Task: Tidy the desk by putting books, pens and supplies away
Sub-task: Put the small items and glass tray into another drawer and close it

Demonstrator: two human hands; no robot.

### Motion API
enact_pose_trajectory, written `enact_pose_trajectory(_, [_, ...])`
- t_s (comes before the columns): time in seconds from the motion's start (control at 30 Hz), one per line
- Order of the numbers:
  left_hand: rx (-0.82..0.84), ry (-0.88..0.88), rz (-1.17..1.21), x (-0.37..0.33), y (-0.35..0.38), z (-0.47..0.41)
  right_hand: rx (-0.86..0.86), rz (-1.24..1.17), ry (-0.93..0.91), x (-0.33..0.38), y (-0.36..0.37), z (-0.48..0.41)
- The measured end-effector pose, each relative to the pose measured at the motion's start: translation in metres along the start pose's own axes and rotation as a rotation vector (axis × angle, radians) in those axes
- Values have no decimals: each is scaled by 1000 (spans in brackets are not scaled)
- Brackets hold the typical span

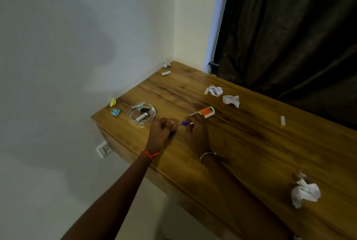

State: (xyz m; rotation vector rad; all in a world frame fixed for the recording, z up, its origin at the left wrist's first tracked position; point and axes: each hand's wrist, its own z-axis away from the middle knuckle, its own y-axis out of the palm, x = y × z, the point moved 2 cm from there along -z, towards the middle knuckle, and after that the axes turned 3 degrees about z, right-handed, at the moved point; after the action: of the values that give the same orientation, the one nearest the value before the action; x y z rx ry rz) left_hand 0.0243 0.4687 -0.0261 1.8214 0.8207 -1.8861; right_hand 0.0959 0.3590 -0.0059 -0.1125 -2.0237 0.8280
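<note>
Pen-collecting step, as judged. Just right of the clear glass dish (142, 113), the right hand (196, 130) pinches a small blue pen piece (183, 123). The left hand (162, 130) is curled beside it, contents indiscernible. The next move likely needs both hands brought together.

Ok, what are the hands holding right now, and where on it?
The right hand pinches a small blue pen-like item by one end. The left hand is curled, but whether it holds anything cannot be told.
</note>
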Motion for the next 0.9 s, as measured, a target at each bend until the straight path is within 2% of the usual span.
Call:
enact_pose_trajectory(0.23, [-158,35,-61,4,-58,-37,65,16,-74,17,54,-43])
enact_pose_trajectory(0.37, [-221,34,-12,7,-80,-48,103,39,-109,19,70,-57])
enact_pose_trajectory(0.6, [-352,42,-121,14,-107,-64,316,160,-53,32,98,-84])
enact_pose_trajectory(0.8, [-487,40,-115,26,-137,-76,451,230,15,36,132,-97])
enact_pose_trajectory(0.9, [-486,47,-137,29,-152,-82,492,289,31,39,145,-99])
